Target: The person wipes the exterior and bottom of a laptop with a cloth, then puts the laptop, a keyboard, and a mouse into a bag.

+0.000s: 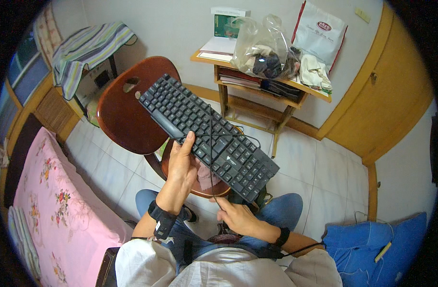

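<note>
A black computer keyboard (190, 111) is held up at a slant before me, keys facing me. My left hand (183, 161) grips its near long edge, with the thumb on top and the fingers hidden beneath. The keyboard's thin black cable (211, 150) crosses over the keys lengthwise and crosswise. From the near edge the cable runs down to my right hand (237, 215), which pinches it between thumb and fingers. Below the keyboard stands a brown wooden chair (129, 111) with a pinkish cloth (206, 177) on its seat.
Against the wall, a wooden desk (258, 84) bears a clear plastic bag (247, 46), papers and a white shopping bag (319, 32). A bed with a pink floral sheet (71, 215) lies left. Blue fabric (362, 251) is at right, near a wooden door (387, 75).
</note>
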`<state>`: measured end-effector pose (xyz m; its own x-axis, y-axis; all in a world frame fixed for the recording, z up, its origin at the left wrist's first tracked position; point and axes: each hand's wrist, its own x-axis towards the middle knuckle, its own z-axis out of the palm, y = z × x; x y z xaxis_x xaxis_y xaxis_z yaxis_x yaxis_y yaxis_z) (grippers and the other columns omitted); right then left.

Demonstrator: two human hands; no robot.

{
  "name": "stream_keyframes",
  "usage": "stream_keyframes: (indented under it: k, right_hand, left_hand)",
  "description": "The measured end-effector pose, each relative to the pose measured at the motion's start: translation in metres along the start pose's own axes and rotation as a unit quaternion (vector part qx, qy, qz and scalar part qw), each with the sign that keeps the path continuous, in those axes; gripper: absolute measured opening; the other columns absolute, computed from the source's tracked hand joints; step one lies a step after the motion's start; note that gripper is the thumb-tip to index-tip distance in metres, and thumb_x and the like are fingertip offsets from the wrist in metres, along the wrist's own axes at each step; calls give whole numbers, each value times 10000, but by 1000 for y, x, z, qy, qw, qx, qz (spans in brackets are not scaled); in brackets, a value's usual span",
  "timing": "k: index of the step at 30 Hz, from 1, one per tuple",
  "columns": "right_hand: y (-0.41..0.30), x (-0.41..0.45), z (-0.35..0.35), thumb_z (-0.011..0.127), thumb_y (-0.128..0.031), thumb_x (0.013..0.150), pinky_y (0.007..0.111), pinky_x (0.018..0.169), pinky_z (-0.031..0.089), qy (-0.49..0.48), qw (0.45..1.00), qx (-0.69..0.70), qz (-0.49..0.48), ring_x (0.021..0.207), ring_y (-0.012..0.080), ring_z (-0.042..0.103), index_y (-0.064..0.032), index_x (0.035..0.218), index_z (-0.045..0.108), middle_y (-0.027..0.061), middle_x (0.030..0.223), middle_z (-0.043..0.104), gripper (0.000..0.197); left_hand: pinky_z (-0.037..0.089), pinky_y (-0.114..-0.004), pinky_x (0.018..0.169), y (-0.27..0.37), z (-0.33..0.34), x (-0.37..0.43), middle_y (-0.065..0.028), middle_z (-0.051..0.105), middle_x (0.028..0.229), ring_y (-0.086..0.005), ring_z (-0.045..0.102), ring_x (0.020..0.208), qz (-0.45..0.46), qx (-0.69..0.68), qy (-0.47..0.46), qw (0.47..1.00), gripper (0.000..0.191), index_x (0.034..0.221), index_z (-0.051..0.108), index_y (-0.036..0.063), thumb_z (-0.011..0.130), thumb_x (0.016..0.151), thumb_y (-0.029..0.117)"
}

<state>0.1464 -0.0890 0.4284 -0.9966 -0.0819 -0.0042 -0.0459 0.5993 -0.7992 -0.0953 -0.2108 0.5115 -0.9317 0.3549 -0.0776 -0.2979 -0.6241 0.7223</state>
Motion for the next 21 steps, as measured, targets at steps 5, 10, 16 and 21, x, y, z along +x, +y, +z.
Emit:
stream_keyframes:
  k: [5, 10, 16, 21]
  right_hand:
    - [102, -20, 25, 706, -172, 1196, 472, 963, 650, 107, 991, -11, -81, 1024, 335, 832, -44, 1396, 782, 142, 1099, 849, 249]
    - [105, -39, -27, 768, -209, 1146, 510, 1036, 646, -36, 998, 18, -46, 1103, 407, 845, -57, 1187, 868, 154, 1139, 894, 187]
    - [140, -66, -73, 755, -70, 1017, 503, 1098, 628, -12, 996, -60, -69, 1230, 406, 812, -38, 1244, 861, 174, 1275, 877, 252]
    - [130, -79, -103, 755, 8, 1037, 326, 835, 666, 22, 991, 96, 89, 986, 100, 803, -55, 1503, 858, 65, 1311, 927, 482]
  left_hand:
    - [697, -523, 1187, 1, -9, 5, -142, 821, 1532, -319, 830, 1343, -84, -96, -44, 991, 422, 1596, 700, 24, 780, 1235, 226]
    - [642, -647, 1246, 21, -30, 21, -250, 811, 1554, -437, 802, 1388, -128, -90, -11, 988, 554, 1572, 729, -17, 854, 1187, 361]
    - [652, -572, 1238, 40, -24, 45, -199, 846, 1493, -359, 834, 1338, -77, -99, -31, 992, 406, 1486, 778, -14, 833, 1201, 270]
    - [582, -601, 1326, 63, -14, 46, -209, 809, 1585, -388, 788, 1434, -48, -90, -14, 995, 505, 1564, 753, -9, 867, 1178, 297]
